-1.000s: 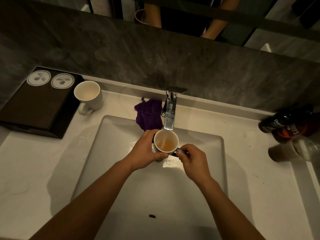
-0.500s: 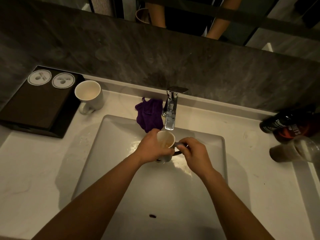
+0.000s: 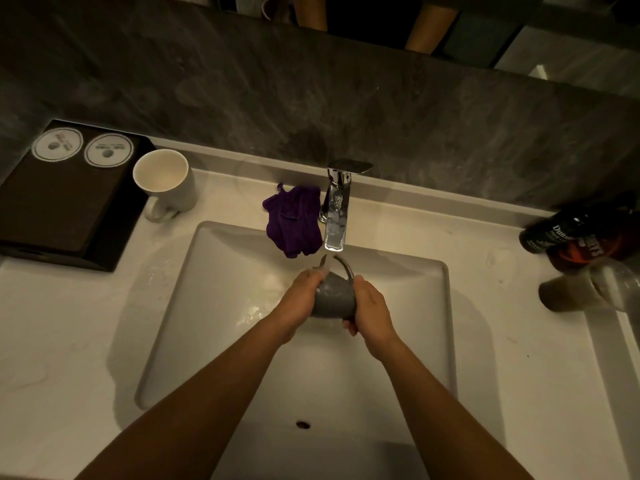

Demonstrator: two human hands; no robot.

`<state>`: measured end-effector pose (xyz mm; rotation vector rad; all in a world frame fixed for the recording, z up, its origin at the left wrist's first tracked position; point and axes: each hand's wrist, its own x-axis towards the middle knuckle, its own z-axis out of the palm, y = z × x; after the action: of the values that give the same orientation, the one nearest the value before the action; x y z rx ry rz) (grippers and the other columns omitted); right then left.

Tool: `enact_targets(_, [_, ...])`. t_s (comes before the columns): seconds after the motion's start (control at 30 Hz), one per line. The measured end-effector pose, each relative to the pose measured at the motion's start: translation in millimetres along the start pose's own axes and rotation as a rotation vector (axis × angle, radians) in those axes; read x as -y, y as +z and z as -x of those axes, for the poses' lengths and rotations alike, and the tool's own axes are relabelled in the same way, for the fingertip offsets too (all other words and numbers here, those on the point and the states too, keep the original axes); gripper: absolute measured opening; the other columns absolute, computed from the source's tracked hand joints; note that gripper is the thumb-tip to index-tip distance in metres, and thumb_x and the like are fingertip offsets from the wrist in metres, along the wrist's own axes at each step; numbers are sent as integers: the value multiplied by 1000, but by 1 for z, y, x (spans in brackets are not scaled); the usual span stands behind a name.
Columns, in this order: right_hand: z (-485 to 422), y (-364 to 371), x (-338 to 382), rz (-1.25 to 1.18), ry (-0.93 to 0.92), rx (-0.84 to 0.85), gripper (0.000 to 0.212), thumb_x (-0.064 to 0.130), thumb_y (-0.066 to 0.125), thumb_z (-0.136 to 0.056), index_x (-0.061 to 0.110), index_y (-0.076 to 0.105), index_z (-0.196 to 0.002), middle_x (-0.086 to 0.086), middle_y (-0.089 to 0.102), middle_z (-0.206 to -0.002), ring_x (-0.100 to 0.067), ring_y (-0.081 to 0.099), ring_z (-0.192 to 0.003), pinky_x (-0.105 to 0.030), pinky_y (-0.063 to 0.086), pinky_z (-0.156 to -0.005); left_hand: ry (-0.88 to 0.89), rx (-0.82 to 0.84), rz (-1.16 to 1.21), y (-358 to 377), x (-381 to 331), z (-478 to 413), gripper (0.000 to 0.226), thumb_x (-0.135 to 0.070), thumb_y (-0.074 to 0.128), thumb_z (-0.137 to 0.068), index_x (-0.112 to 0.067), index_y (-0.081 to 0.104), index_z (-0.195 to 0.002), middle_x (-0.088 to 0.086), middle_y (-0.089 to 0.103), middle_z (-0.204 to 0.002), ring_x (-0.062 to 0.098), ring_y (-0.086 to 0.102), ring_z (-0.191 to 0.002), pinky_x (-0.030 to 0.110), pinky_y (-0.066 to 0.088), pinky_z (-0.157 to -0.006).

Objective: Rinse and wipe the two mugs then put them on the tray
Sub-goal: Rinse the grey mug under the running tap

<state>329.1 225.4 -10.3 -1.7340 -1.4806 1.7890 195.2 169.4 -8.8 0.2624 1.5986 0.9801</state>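
Left hand [image 3: 302,294] and right hand [image 3: 371,306] curl round the tipped grey mug [image 3: 334,299] from either side, under the tap [image 3: 335,221] over the sink [image 3: 221,306]. The white mug [image 3: 162,183] stands far left beside the tray [image 3: 52,209].

The one view sits on the person's head and looks forward and steeply down onto the sink [image 3: 207,323], near enough that both forearms enter from the 6 o'clock edge. The left hand [image 3: 304,296] and right hand [image 3: 372,306], gripping the grey mug [image 3: 334,299], land just above the middle. The tap [image 3: 336,209] stands at 12 o'clock from them, the black tray [image 3: 52,209] at 10 o'clock, the bottles [image 3: 554,230] at 3 o'clock. The wide lens bows the counter [image 3: 62,341] and catches the dark wall [image 3: 242,81] and a strip of mirror [image 3: 381,15] on top.
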Motion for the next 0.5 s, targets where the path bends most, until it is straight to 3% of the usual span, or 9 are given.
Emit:
enact_targets(0.1, [-7, -2, 10, 38, 136, 26, 54, 52, 26, -107, 13, 63, -106, -17, 66, -72, -18, 55, -47, -25, 42, -45, 84, -6, -22, -1, 6, -2, 45, -47, 46, -106, -30, 43, -147, 9, 53, -141, 29, 57, -122, 42, 50, -103])
enact_targets(0.17, [-9, 0, 16, 56, 161, 11, 59, 52, 24, -107, 9, 64, -106, -17, 66, -70, -20, 58, -48, -26, 44, -46, 125, -16, 7, 0, 6, -2, 44, -48, 44, -106, -32, 43, -147, 8, 53, -141, 27, 57, -123, 42, 52, -101])
enact_targets(0.3, [-6, 5, 12, 212, -116, -115, 41, 51, 32, -106, 15, 52, -112, -7, 62, -95, -25, 68, -80, -29, 52, -50, -164, -18, 181, 1, -13, -2, 46, -57, 47, -101, -24, 55, -131, 13, 65, -128, 32, 66, -113, 48, 60, -88])
enact_targets(0.37, [-7, 6, 13, 228, -127, -118, 40, 49, 32, -107, 16, 54, -110, -7, 62, -94, -23, 66, -81, -29, 52, -54, -219, 10, 169, 0, -16, -3, 50, -60, 47, -101, -23, 54, -134, 14, 65, -127, 34, 66, -114, 49, 59, -91])
enact_targets(0.43, [-15, 5, 20, 190, -8, -126, 48, 50, 29, -105, 12, 59, -103, -11, 64, -87, -25, 64, -70, -27, 47, -49, -97, 19, 87, 2, -10, -4, 63, -66, 47, -97, -24, 46, -144, 13, 59, -137, 31, 64, -117, 49, 59, -97])
enact_targets(0.5, [-18, 3, 31, 131, 175, -76, 50, 48, 27, -103, 11, 61, -101, -15, 63, -79, -22, 58, -57, -25, 42, -46, 73, 20, 19, 4, -4, -2, 67, -66, 48, -98, -32, 34, -154, 5, 48, -146, 27, 59, -124, 39, 59, -88])
